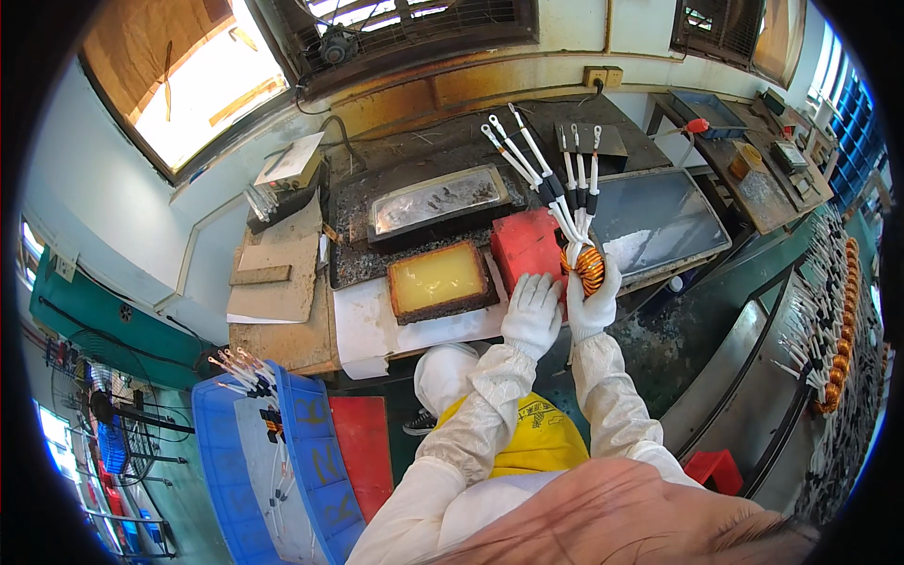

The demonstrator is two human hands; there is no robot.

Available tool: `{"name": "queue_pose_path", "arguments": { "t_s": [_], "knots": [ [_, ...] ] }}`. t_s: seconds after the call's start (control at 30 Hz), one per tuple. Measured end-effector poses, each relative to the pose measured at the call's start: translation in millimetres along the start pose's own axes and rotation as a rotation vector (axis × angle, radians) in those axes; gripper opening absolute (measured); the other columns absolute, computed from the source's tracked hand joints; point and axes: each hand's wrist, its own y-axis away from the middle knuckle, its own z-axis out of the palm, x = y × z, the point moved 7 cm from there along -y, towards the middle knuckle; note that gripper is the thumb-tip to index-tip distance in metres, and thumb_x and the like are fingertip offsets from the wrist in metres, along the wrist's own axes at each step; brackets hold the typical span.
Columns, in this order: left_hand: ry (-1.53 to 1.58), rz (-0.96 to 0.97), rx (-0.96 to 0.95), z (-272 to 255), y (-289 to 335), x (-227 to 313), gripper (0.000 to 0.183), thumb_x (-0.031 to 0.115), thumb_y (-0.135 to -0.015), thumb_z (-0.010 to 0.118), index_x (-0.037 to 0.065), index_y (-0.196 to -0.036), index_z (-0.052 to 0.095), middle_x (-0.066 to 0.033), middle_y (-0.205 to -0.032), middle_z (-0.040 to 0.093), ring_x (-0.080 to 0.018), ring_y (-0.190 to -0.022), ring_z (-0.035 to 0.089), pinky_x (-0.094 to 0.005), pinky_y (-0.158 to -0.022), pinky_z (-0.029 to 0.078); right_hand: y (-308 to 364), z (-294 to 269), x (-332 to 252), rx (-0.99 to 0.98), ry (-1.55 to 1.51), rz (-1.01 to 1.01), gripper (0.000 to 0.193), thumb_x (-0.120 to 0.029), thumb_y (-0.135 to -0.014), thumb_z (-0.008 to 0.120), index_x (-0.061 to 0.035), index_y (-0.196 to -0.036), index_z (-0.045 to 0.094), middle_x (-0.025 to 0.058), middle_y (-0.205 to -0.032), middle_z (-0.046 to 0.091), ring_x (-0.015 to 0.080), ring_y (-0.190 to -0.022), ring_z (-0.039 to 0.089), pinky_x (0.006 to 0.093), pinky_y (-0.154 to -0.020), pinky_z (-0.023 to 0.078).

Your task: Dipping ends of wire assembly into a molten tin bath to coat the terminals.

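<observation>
In my gloved right hand [595,299] is a ring-shaped coil [586,268] wound with copper wire, gripped at its side. Several white-sleeved leads [557,200] with black bands and metal ring terminals rise from it, tilted away from me. My left hand [534,313], also gloved in white, has its fingers stretched out against the near side of a red box [524,247], just left of the coil; its fingertips hold nothing that I can see. Left of the box lies a rectangular pan of yellowish liquid [437,282]. Behind that pan is a tray with a silvery, molten-looking surface [437,203].
A grey flat-topped tray [654,221] stands right of the coil. Cardboard pieces [278,273] lie on the bench's left. A blue bin [311,461] with leaded coils stands at lower left. Many finished-looking coils [836,363] line a rack at far right. A red stool-like object [713,472] is below.
</observation>
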Motion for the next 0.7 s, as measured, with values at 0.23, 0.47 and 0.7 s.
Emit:
{"name": "queue_pose_path", "arguments": {
  "t_s": [0.23, 0.47, 0.7],
  "knots": [
    [0.008, 0.008, -0.010, 0.8, 0.6, -0.7, 0.044, 0.014, -0.078, 0.065, 0.003, -0.120, 0.060, -0.0171, -0.123, 0.059, -0.0348, -0.117, 0.053, -0.0499, -0.110, 0.036, -1.2, -2.0, -3.1, 0.010, 0.005, -0.018, 0.071, -0.007, -0.075, 0.078, -0.0048, -0.136, 0.041, 0.0220, -0.121, 0.056, 0.0392, -0.108, 0.060, 0.0429, -0.090, 0.050],
    [-0.005, -0.002, -0.028, 2.1, 2.4, -2.2, 0.045, 0.015, -0.079, 0.065, 0.003, -0.122, 0.059, -0.0168, -0.124, 0.059, -0.0344, -0.118, 0.053, -0.0496, -0.111, 0.035, 0.5, 0.2, -0.5, 0.005, -0.015, -0.014, 0.073, -0.006, -0.075, 0.078, -0.0045, -0.137, 0.040, 0.0229, -0.121, 0.056, 0.0407, -0.106, 0.060, 0.0442, -0.089, 0.050],
    [-0.001, 0.001, -0.016, 1.2, 2.7, -2.6, 0.045, 0.015, -0.078, 0.065, 0.004, -0.122, 0.060, -0.0163, -0.124, 0.059, -0.0341, -0.118, 0.053, -0.0495, -0.111, 0.035, -1.2, -2.2, -6.1, 0.019, 0.014, -0.022, 0.070, -0.006, -0.076, 0.078, -0.0035, -0.136, 0.041, 0.0233, -0.120, 0.057, 0.0407, -0.105, 0.061, 0.0436, -0.088, 0.051]
  ]
}}
